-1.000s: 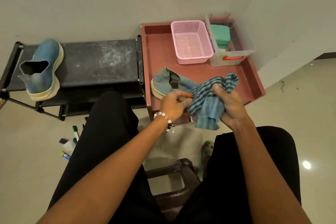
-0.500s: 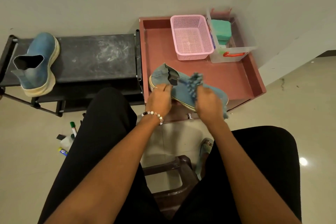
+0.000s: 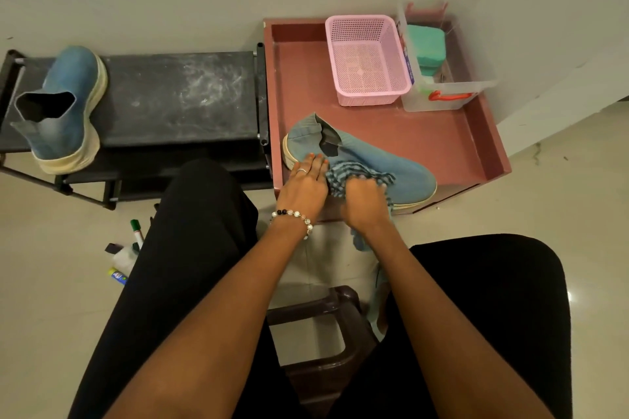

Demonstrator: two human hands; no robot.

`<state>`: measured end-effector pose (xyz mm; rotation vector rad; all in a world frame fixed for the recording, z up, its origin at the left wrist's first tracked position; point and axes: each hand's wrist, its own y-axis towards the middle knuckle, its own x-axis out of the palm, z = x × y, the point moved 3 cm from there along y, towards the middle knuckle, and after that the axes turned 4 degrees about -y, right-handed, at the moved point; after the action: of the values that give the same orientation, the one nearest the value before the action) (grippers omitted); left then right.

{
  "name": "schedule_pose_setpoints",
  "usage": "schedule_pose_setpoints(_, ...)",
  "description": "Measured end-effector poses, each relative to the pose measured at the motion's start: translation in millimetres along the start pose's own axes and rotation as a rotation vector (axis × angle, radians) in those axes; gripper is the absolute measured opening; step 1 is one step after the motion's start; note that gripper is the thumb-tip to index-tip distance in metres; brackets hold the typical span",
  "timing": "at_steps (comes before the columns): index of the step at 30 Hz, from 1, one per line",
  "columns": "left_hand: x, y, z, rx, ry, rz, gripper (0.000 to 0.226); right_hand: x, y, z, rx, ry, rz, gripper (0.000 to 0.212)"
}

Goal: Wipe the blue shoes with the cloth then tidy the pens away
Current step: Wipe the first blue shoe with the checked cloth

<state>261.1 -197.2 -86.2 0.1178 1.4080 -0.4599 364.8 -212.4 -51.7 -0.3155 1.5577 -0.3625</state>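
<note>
We sat on a dark stool (image 3: 316, 343) with our knees apart, facing the wall. At twelve o'clock from our hands stood a reddish-brown tray table (image 3: 452, 143), and on its near edge lay one blue shoe (image 3: 401, 173) on its sole, heel toward nine o'clock and toe toward three o'clock. Our left hand (image 3: 304, 185) rested flat on the heel end of that shoe, its fingers straight and close together, a ring on one of them and a beaded bracelet (image 3: 294, 216) at the wrist. Our right hand (image 3: 366, 202) was curled round the bunched striped cloth (image 3: 357, 177) and pressed it against the middle of the shoe's side; a loose end of the cloth hung down below the wrist, off the table's edge.

At ten o'clock, well apart, the second blue shoe (image 3: 63, 109) sat on the left end of a black shoe rack (image 3: 177, 99), toe toward the wall. On the floor at eight o'clock, just beside our left leg, lay the pens (image 3: 136, 233): a green-capped marker and, nearer us, a yellow and blue one, partly hidden by the leg.

At the far side of the tray table, at one o'clock, a pink basket (image 3: 367, 61) stood beside a clear plastic box (image 3: 442, 92) that held something green.
</note>
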Motion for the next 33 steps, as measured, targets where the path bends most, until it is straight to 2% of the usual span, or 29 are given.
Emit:
schedule_pose_setpoints(5,-3.5,-4.5,1.6,-0.034,0.039,-0.038,0.052,-0.3,10.2,2.5,-0.223,0.095,0.043,0.063)
schedule_pose_setpoints(8,-3.9,-8.1,2.8,-0.049,0.07,-0.042,0.053,3.6,3.1,22.8,-0.315,0.1,-0.036,0.072)
schedule_pose_setpoints(12,-8.6,-10.8,5.0,-0.063,0.052,-0.036,0.053,1.3,1.3,60.9,-0.343,0.045,-0.134,0.066)
schedule_pose_setpoints(16,-5.2,-10.9,4.2,-0.065,0.029,-0.04,0.053,6.7,-2.5,89.9,-0.275,-0.039,-0.194,0.065)
schedule_pose_setpoints(19,-5.8,-9.1,4.0,-0.054,0.036,-0.062,0.055,-1.1,-5.6,70.7,-0.232,-0.164,-0.135,0.039)
schedule_pose_setpoints(21,-6.9,-7.6,4.5,-0.055,0.017,-0.083,0.055,-5.7,-4.4,45.9,-0.233,-0.156,-0.123,0.032)
schedule_pose_setpoints(25,-8.4,-5.2,2.8,-0.034,0.016,-0.142,0.055,-4.1,15.5,7.5,-0.33,0.099,-0.044,0.052)
schedule_pose_setpoints(29,-10.0,-7.4,3.3,-0.053,0.016,-0.142,0.054,0.3,12.8,10.5,-0.378,0.148,-0.068,0.072)
schedule_pose_setpoints(33,-8.5,-13.6,5.5,-0.082,0.016,-0.118,0.055,4.8,8.0,43.3,-0.453,0.124,-0.154,0.08)
